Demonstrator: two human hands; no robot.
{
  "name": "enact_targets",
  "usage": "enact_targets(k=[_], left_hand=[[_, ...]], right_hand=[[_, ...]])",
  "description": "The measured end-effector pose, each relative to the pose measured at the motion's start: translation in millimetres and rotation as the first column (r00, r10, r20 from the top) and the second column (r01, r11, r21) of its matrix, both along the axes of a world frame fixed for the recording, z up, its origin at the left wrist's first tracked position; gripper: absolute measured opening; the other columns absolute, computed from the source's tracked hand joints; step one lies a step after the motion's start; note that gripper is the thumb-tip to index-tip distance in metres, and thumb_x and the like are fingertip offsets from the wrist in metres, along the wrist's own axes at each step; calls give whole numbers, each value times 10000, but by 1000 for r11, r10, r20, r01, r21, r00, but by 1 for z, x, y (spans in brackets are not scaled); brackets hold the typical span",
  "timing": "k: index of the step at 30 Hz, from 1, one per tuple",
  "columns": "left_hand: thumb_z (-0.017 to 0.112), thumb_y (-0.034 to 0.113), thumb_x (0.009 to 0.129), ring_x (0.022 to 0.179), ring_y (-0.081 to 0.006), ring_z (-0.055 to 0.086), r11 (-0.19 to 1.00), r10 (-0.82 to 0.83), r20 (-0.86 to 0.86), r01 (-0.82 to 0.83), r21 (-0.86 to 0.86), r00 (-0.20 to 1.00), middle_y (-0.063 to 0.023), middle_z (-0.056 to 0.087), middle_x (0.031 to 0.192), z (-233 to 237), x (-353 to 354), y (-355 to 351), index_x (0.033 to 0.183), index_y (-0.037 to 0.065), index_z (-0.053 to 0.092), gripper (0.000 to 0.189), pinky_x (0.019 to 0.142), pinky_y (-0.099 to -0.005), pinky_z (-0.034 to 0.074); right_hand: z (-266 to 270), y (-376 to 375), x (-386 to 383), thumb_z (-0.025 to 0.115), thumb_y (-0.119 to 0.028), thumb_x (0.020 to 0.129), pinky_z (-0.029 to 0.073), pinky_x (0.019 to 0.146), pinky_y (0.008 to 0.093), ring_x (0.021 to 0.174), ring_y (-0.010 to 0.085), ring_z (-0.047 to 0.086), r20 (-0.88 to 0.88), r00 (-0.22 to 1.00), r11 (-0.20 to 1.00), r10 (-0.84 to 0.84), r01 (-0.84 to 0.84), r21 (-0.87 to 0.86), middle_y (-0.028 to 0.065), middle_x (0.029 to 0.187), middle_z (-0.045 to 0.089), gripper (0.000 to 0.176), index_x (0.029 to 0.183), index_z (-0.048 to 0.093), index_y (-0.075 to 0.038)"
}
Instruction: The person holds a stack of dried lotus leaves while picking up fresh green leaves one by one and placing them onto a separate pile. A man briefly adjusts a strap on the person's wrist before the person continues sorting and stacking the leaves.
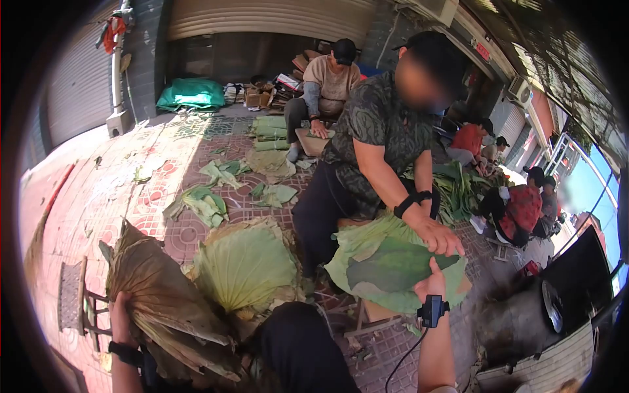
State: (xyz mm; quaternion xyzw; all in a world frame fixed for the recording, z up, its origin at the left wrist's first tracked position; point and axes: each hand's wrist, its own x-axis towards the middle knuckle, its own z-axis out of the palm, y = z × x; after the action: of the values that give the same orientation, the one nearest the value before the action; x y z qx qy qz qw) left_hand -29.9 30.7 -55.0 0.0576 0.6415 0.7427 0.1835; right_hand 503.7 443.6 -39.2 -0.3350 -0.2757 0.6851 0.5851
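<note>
My left hand [120, 318] is closed around the edge of a bundle of dry brown lotus leaves [154, 281], folded into a fan shape and held upright by my left knee. To the right, my right hand [430, 283] grips the near edge of a stack of green lotus leaves [354, 252], thumb on top and the other fingers hidden. On that stack lies a darker green leaf piece [393, 265]. A co-worker's hand [438, 236] presses on the same stack from above. Between my hands sits another pile of pale green lotus leaves [246, 265].
A co-worker in a camouflage shirt [367, 118] leans in close ahead. Loose leaves [203, 204] litter the paved floor. A small stool [82, 304] stands at left, a black metal drum [517, 321] at right. Several other people sit farther back.
</note>
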Motion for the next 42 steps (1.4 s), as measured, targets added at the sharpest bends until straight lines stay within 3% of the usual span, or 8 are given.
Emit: enact_targets(k=[8,12,18,22,26,30,36,42], left_hand=[[549,186,781,657,-198,610,994,-7,16,5,111,1000,-83,594,788,31,27,15,885,9,564,205,619,-321,525],[612,195,757,743,-209,589,995,83,91,-77,-63,992,-120,580,889,38,29,7,1025,-29,503,366,676,-318,491],[601,157,777,827,-191,585,993,92,105,-83,-84,990,-106,607,939,62,41,7,1046,-43,527,343,735,-308,476],[587,170,793,703,-182,612,998,-14,33,12,63,999,-107,613,831,42,28,2,971,-50,542,286,646,-310,514],[595,142,785,690,-188,614,993,102,114,-107,40,988,-114,610,839,37,23,-6,991,-47,533,286,623,-313,517],[591,133,787,708,-183,609,990,119,122,-126,58,985,-109,602,849,55,26,-19,1014,-39,516,294,623,-312,514],[571,130,803,788,-168,586,984,171,147,-176,22,974,-96,596,904,47,14,-40,1042,-30,525,291,697,-292,489],[568,134,802,791,-168,582,985,173,162,-171,-26,972,-92,593,900,46,9,-36,1035,-21,530,282,701,-299,488]], right_hand=[[-2,16,-17,578,-237,899,457,852,351,980,194,578,233,966,994,-108,112,-3,38,1045,578,296,1140,512,-80],[25,-53,-105,582,-250,896,499,831,340,1032,247,601,282,935,970,217,-239,46,113,1194,569,404,1214,492,-17],[83,-129,-246,531,-161,927,493,848,295,1050,220,596,676,279,333,682,-942,53,161,1195,569,404,1290,456,-1],[93,-161,-340,624,-191,866,474,859,286,1018,209,600,887,18,-122,461,-989,83,127,1186,582,461,1270,493,-11],[29,-126,-420,737,-314,746,419,963,345,1180,285,502,999,-46,98,-22,-994,-44,185,1316,479,715,1325,433,-25],[-68,-107,-414,795,-474,601,270,1071,429,1366,361,204,930,-215,-21,-299,-973,-231,218,1468,221,1068,1436,244,-102],[-129,-151,-383,791,-441,613,234,1054,549,1387,376,103,845,-197,62,-497,-979,-192,175,1514,70,1047,1454,207,-222],[-156,-142,-378,648,-413,801,297,1022,486,1320,369,286,875,51,50,-481,-995,86,238,1400,324,690,1389,375,-178]])
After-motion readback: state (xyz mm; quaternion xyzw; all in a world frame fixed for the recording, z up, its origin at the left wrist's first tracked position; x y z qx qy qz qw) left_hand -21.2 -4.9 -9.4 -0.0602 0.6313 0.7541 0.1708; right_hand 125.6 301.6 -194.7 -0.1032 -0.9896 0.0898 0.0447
